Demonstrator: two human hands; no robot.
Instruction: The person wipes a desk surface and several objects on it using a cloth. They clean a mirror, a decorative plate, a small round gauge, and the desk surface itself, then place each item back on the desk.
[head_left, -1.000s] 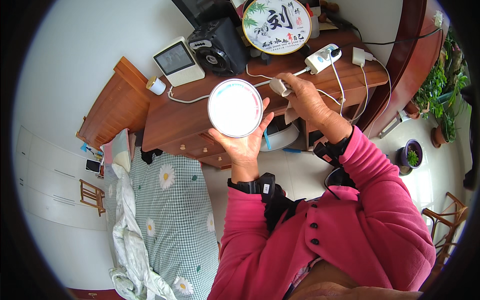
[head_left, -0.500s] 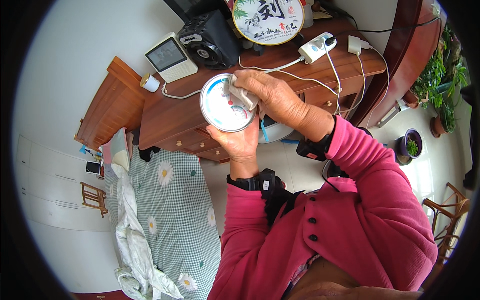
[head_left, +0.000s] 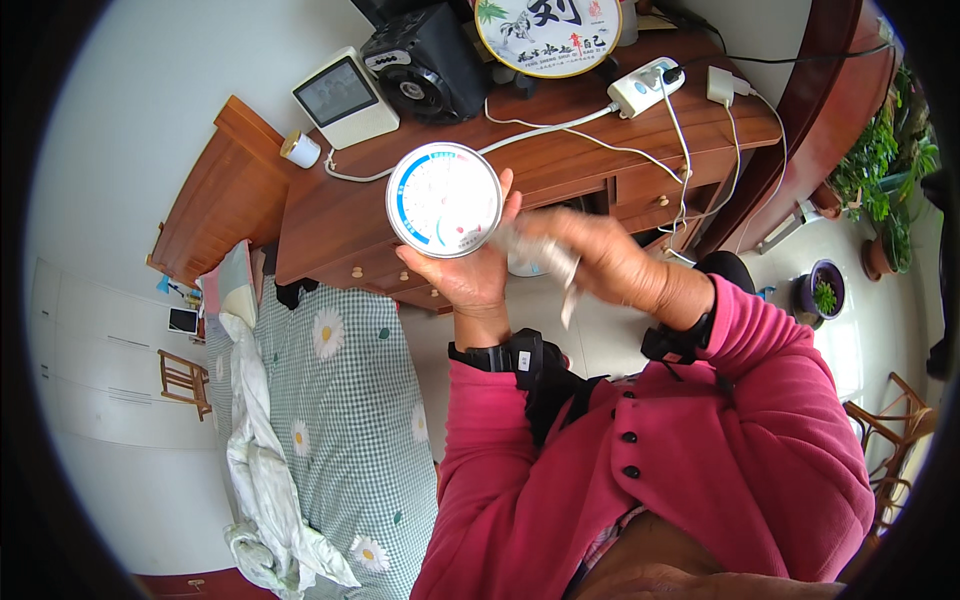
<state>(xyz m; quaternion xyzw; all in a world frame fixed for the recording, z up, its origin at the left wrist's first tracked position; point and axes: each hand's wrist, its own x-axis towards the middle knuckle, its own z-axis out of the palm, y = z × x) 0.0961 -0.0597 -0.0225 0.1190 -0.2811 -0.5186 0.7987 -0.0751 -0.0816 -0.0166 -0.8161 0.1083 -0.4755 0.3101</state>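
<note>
Head view, with a round dial gauge lifted in front of a brown wooden desk and clamped at its lower and right rim by the left hand, thumb to the left, fingertips just past the right edge. Beside it, a pale cloth pinched in the right hand, both blurred; impossible to tell from this angle whether touching the rim or just clear of it.

Chief risk, by judgement: a drop, most likely from a hard sideways push with the cloth against a rim gripped only from below and one side. Underneath, pale floor tiles, probably hard enough to crack the face. Lesser risk: a snag, whether of the cloth's dangling end on the rim or of the right wrist on thin white cords looping past the drawers, with a tug on the power strip as the likely result.

Face turned up to the lens, glare-washed in the middle, blue scale band curving along the left. Circular, so without a long axis across the face; apparently thinnest along the line of sight. Cloth slanting lengthwise, down and right from near the rim to a loose end.
</note>
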